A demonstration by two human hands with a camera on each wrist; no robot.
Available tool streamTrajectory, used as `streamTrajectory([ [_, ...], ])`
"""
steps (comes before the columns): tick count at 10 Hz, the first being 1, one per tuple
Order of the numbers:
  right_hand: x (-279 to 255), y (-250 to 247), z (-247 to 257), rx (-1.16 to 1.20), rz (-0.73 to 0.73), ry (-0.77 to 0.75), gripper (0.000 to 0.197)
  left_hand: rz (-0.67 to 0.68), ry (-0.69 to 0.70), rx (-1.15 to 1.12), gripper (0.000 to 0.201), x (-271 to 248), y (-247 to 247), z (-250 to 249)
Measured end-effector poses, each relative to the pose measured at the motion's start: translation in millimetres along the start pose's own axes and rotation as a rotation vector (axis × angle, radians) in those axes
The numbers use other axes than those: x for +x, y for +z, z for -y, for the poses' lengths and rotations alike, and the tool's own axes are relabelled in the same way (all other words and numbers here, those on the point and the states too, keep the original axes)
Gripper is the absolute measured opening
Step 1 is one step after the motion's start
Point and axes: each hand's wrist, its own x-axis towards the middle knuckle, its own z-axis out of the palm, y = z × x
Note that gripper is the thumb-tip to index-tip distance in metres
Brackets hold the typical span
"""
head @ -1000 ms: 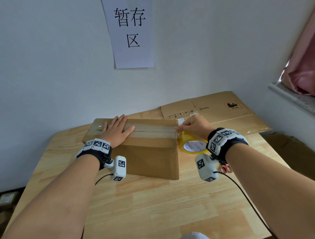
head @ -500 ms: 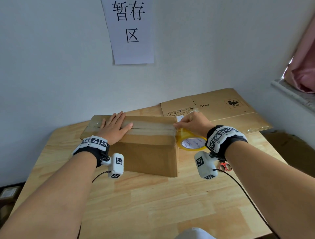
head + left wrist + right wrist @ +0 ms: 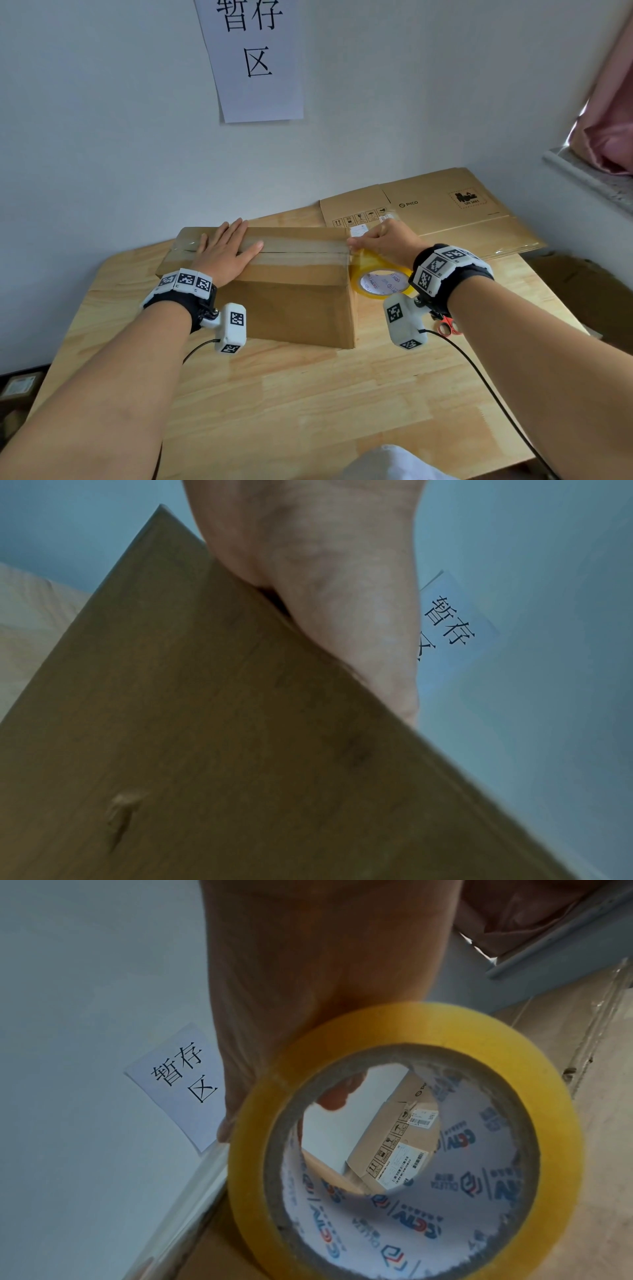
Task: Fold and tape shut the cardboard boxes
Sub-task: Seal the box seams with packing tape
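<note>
Left hand (image 3: 228, 251) flat on box (image 3: 287, 298) — right hand (image 3: 385, 241) gripping tape roll (image 3: 380, 279)

place: small packing or storage corner of a plain room | sign: white paper sheet (image 3: 255, 58) with Chinese characters hanging on the bare wall beyond the fingers | stock: flattened cartons (image 3: 431, 209) lying on the wooden surface (image 3: 308, 404) right of the fingers | window: pink curtain (image 3: 609, 137) hanging over a stone sill far right
</note>
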Motion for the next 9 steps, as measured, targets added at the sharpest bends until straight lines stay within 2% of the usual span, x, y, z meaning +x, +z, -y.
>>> streamTrajectory([
  [3,-1.6,0.0,0.9,-0.019,0.005,0.011,0.029,0.003,0.002,0.010,0.071,1.0,0.7,-0.4],
  [5,-2.8,3.4,-1.3,-0.178,0.024,-0.066,0.031,0.013,-0.004,0.013,0.071,0.7,0.0,-0.5],
  [9,-3.8,5.3,-4.5,-0.167,0.019,-0.105,0.028,0.012,0.000,0.021,0.072,0.3,-2.3,-2.1],
])
